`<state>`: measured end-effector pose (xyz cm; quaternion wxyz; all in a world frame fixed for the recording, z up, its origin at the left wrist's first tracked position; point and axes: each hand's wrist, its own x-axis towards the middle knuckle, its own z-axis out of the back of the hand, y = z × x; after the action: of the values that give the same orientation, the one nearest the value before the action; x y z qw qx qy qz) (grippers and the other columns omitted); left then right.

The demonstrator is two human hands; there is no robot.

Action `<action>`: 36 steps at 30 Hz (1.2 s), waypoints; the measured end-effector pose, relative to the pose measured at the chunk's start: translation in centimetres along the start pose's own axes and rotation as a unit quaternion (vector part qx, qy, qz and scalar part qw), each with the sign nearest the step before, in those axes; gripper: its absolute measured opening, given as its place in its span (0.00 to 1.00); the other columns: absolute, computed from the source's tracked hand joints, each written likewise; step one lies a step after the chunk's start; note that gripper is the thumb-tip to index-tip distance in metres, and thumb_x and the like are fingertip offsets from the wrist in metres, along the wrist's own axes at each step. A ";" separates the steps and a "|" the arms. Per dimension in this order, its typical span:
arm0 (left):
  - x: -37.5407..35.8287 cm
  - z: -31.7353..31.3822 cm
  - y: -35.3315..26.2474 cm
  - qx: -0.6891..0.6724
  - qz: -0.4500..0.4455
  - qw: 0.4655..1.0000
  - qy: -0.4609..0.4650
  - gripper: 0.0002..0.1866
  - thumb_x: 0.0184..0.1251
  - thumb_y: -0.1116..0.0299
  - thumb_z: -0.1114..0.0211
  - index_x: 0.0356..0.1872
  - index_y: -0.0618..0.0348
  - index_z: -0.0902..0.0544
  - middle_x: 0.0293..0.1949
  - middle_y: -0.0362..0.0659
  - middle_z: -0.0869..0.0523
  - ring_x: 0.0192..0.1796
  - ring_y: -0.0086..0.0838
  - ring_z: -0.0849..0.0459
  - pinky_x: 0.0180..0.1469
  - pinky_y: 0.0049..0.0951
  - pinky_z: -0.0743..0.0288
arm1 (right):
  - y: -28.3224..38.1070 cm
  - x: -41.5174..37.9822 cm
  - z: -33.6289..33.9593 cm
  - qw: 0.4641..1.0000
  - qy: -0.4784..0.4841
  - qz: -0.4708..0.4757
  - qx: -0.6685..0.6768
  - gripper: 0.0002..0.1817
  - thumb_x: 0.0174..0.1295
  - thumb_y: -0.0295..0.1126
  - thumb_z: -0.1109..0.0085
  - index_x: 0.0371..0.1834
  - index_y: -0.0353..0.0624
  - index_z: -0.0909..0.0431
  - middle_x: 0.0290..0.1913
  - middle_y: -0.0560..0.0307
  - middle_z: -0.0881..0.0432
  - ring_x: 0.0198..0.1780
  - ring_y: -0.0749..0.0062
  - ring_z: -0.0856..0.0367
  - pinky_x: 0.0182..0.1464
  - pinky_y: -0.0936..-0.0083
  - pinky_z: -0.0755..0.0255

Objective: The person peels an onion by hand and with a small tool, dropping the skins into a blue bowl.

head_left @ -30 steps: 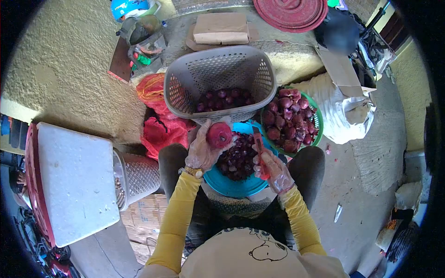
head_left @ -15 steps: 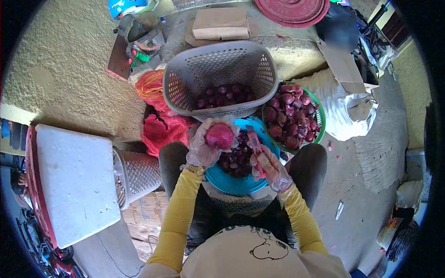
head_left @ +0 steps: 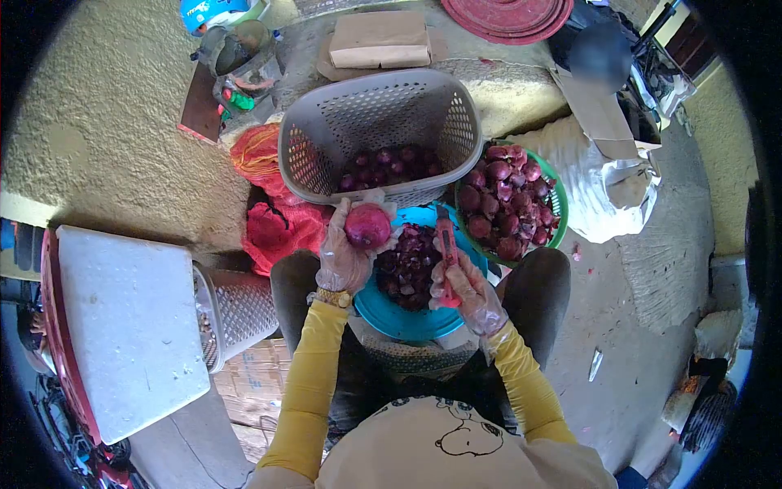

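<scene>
A peeled-looking red onion rests in my left hand, which wears a clear plastic glove and curls around it. My right hand, also gloved, grips a red utility knife pointing up and away from me. Knife and onion are apart. Both hands are over the blue basin between my knees, where dark onion skins lie. Behind it the grey perforated basket holds several smooth onions. Right of the basin, a green basket is heaped with rough-skinned onions.
Red mesh sacks lie left of the grey basket. A white foam board and a tipped pale basket stand at left. A white sack sits at right. Flattened cardboard and a red lid are at the back.
My left hand has moved the onion slightly up and left, away from the knife. My right hand keeps the knife, now held more upright. The whole view has shifted a little.
</scene>
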<state>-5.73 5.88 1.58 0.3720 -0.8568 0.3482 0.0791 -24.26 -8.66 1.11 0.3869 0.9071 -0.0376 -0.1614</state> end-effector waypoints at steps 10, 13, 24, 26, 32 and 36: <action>0.3 0.5 -0.3 0.001 0.020 0.998 0.058 0.27 0.79 0.43 0.46 0.59 0.57 0.20 0.56 0.47 0.13 0.54 0.44 0.13 0.50 0.48 0.16 | -0.3 -0.2 0.8 0.995 0.000 0.032 -0.090 0.26 0.79 0.46 0.47 0.76 0.53 0.36 0.39 0.69 0.25 0.27 0.85 0.34 0.28 0.85 0.38; 0.3 0.5 -0.3 -0.020 -0.002 0.999 0.050 0.26 0.80 0.45 0.46 0.59 0.57 0.20 0.60 0.43 0.15 0.62 0.43 0.17 0.56 0.52 0.19 | -0.3 -0.2 0.8 0.994 -0.013 0.044 -0.094 0.27 0.79 0.48 0.48 0.76 0.52 0.36 0.38 0.68 0.26 0.26 0.85 0.34 0.28 0.84 0.38; -0.2 0.3 0.2 0.050 0.039 0.994 0.092 0.32 0.77 0.39 0.46 0.56 0.62 0.19 0.47 0.52 0.11 0.45 0.42 0.09 0.41 0.43 0.09 | 0.9 0.7 0.7 0.992 0.043 0.080 -0.090 0.22 0.80 0.39 0.51 0.72 0.45 0.36 0.41 0.61 0.25 0.39 0.78 0.27 0.47 0.76 0.26; -0.2 0.3 0.3 0.104 0.008 0.992 0.073 0.31 0.78 0.39 0.48 0.54 0.61 0.18 0.47 0.51 0.11 0.47 0.42 0.10 0.45 0.45 0.10 | 1.2 1.1 1.4 0.988 0.074 0.074 -0.115 0.25 0.79 0.38 0.49 0.74 0.43 0.39 0.42 0.61 0.26 0.41 0.76 0.26 0.50 0.73 0.27; 0.4 0.4 1.2 0.071 0.014 0.994 0.084 0.30 0.81 0.41 0.52 0.53 0.62 0.18 0.47 0.51 0.12 0.48 0.40 0.11 0.51 0.47 0.12 | 5.8 1.6 -1.5 0.941 0.059 0.045 -0.330 0.22 0.72 0.42 0.38 0.61 0.39 0.25 0.37 0.55 0.20 0.37 0.70 0.22 0.44 0.69 0.27; 0.0 -0.2 1.1 0.099 0.022 0.992 0.078 0.31 0.82 0.41 0.53 0.51 0.64 0.18 0.47 0.50 0.12 0.48 0.39 0.11 0.52 0.42 0.13 | 6.5 4.4 -1.6 0.695 0.016 0.279 -0.663 0.24 0.60 0.51 0.26 0.41 0.38 0.15 0.26 0.48 0.19 0.26 0.60 0.21 0.33 0.66 0.27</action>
<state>-6.47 5.22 1.03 0.4253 -0.8114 0.4008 -0.0147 -19.22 -12.95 5.60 0.9156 0.3662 -0.1657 -0.0148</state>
